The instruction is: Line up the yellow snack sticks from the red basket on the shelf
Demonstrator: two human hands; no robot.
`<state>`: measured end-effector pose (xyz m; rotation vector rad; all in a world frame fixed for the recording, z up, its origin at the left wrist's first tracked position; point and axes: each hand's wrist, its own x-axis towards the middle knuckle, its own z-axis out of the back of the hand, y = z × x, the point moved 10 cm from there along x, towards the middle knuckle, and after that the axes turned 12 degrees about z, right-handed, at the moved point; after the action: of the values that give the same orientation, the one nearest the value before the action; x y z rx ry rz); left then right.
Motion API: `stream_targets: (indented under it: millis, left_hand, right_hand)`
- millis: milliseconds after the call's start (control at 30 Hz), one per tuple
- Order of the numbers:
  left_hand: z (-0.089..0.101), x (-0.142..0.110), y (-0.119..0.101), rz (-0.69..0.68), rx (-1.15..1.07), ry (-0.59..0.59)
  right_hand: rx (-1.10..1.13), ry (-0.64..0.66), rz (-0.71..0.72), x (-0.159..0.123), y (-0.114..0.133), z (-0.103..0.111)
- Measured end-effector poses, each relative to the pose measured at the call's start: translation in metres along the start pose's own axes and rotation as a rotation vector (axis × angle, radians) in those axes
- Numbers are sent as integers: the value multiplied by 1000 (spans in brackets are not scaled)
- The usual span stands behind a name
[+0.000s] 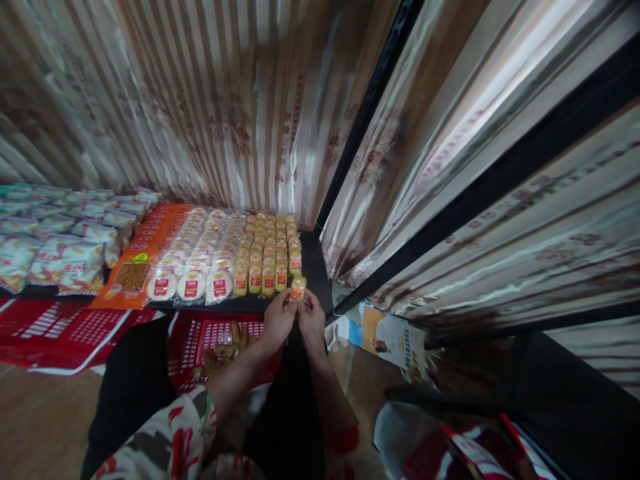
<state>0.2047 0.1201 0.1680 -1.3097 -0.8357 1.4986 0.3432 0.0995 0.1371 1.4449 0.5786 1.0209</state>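
"At the front edge of the black shelf (317,265), what was held?"

"One small yellow pack (298,289), pinched between the fingertips of the left hand (278,323) and the right hand (312,323). Neither palm was spread, and the palms were apart."

"Orientation?"

"Long axis near upright, roughly parallel to the yellow packs standing in rows (269,279). Label towards the wearer."

"Bearing from the hands to the rows?"

"Ahead, leaning left. The right-most row (295,261) lay almost straight beyond the fingertips. Its front pack stood farther back than the front packs of the neighbouring rows, so the row appeared shorter at the near end. The held pack was just in front of that recess."

"Did it touch the shelf or the row?"

"Could not tell. Light was dim, and the fingers covered the lower end."

"Which hand was nearer?"

"Little between them. The left hand was on the side of the other yellow rows, the right hand on the side of the bare shelf strip."

"Surroundings?"

"White round packs (191,287) to the left of the yellow rows, then an orange packet (131,275). Below the shelf edge, a red basket (187,335) with loose items in it, partly behind the left forearm."
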Motion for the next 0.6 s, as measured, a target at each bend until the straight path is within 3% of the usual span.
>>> stream_targets:
  millis: [233,600]
  left_hand:
    - [-10,3,-18,-41,25,1]
    - [-13,9,-26,-77,104,-24]
  right_hand:
    - [-23,-8,-32,17,-2,2]
    - [-118,22,32,40,-11,-9]
